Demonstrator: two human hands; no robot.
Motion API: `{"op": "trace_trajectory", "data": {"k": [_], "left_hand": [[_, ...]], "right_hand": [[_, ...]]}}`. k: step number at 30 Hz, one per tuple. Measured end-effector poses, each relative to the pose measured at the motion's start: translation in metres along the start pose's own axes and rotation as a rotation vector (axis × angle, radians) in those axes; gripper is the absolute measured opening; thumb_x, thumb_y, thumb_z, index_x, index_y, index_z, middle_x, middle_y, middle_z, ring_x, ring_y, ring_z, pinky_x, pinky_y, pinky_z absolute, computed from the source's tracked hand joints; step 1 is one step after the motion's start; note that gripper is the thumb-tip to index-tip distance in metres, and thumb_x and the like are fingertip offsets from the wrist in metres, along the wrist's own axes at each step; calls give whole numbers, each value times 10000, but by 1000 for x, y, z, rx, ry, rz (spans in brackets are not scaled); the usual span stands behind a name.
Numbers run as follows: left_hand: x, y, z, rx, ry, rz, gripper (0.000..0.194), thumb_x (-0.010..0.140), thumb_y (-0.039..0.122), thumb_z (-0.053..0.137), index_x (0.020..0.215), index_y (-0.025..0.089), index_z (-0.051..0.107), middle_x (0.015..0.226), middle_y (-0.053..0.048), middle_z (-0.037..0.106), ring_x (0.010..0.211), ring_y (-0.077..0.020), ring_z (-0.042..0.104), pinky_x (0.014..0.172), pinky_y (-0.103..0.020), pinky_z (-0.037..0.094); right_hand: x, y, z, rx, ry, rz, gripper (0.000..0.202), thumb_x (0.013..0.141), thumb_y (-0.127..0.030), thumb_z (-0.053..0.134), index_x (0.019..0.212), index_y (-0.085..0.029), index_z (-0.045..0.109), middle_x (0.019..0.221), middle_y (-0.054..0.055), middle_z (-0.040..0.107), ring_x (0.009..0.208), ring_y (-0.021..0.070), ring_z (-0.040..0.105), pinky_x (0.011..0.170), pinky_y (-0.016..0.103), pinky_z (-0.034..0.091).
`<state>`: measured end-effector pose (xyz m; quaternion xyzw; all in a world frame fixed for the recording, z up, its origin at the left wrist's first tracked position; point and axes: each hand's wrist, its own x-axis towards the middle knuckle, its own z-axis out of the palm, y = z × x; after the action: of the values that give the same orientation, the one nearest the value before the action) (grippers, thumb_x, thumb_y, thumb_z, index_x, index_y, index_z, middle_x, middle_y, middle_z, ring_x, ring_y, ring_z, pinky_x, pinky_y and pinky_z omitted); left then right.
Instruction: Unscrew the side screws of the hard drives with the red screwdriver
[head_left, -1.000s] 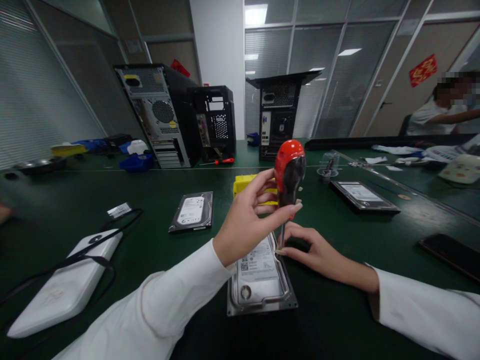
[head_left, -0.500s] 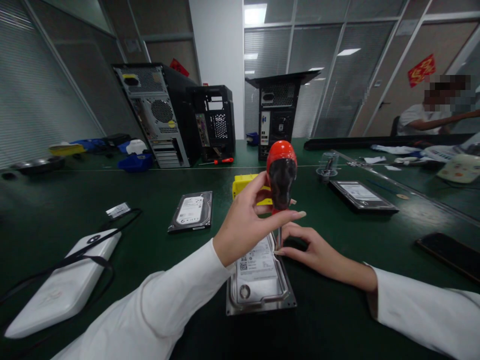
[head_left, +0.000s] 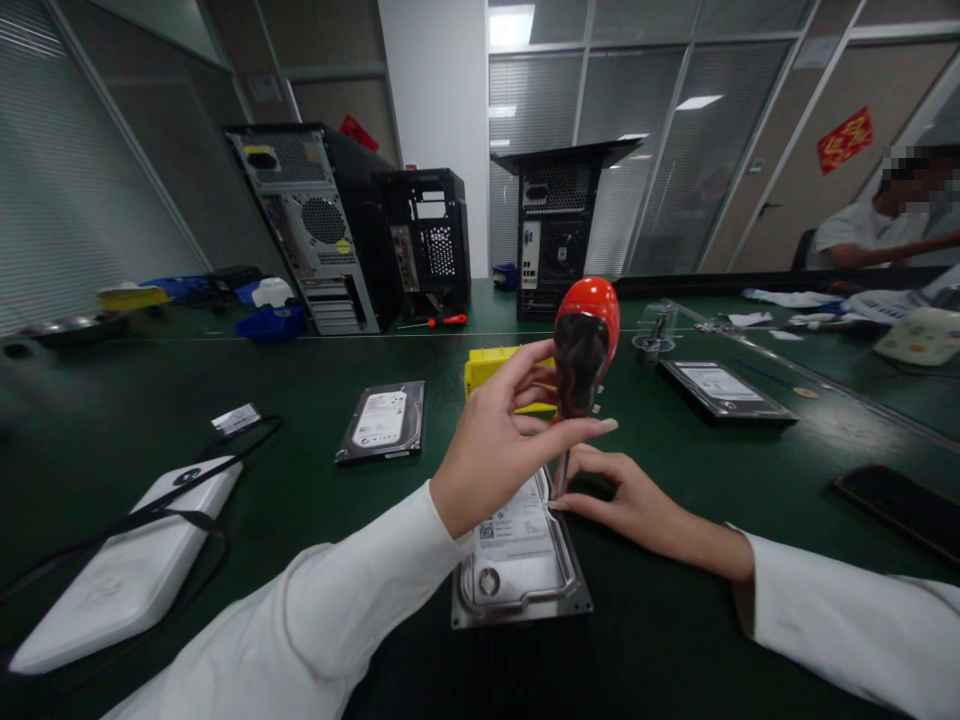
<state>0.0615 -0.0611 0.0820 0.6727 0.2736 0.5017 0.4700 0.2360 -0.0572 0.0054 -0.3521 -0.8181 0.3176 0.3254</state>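
Observation:
A screwdriver (head_left: 586, 345) with a red and black handle stands nearly upright, leaning a little right at the top. My left hand (head_left: 495, 430) has its fingers and thumb closed around the lower handle. Low down by the shaft, my right hand (head_left: 630, 500) pinches thumb and forefinger about the tip, at the right edge of a silver hard drive (head_left: 517, 570). The drive lies label up on the green table (head_left: 300, 560), its far part covered by my left hand. The tip itself is hidden by my right fingers.
A second hard drive (head_left: 381, 420) lies left, a third (head_left: 724, 390) right. Behind my hands sits a yellow bin (head_left: 484, 370). Computer cases (head_left: 360, 230) stand at the back. A white power bank (head_left: 127, 570) with a black strap lies left, a dark phone (head_left: 907, 510) right.
The screwdriver's handle has tipped to the right, and my left fingers have shifted slightly with it. My right hand and the hard drive have stayed put.

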Motion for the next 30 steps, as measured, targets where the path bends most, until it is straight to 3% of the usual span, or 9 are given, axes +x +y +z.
{"op": "trace_trajectory", "data": {"k": [11,30], "left_hand": [[1,-2,2,-47,-9,-10,451,712,178,717,1125,145,541,1082,-76,624,981,-209,634,748,-264,588],[1,0,4,-14,-3,-12,488,712,152,714,1165,114,536,1080,-87,633,964,-195,645,704,-215,596]], "right_hand": [[0,0,0,5,-1,-1,198,797,-348,643,792,-155,597,826,13,615,805,121,569,775,248,440],[-1,3,1,8,6,-17,172,798,-329,648,796,-165,597,834,-6,618,816,103,566,779,222,434]]}}
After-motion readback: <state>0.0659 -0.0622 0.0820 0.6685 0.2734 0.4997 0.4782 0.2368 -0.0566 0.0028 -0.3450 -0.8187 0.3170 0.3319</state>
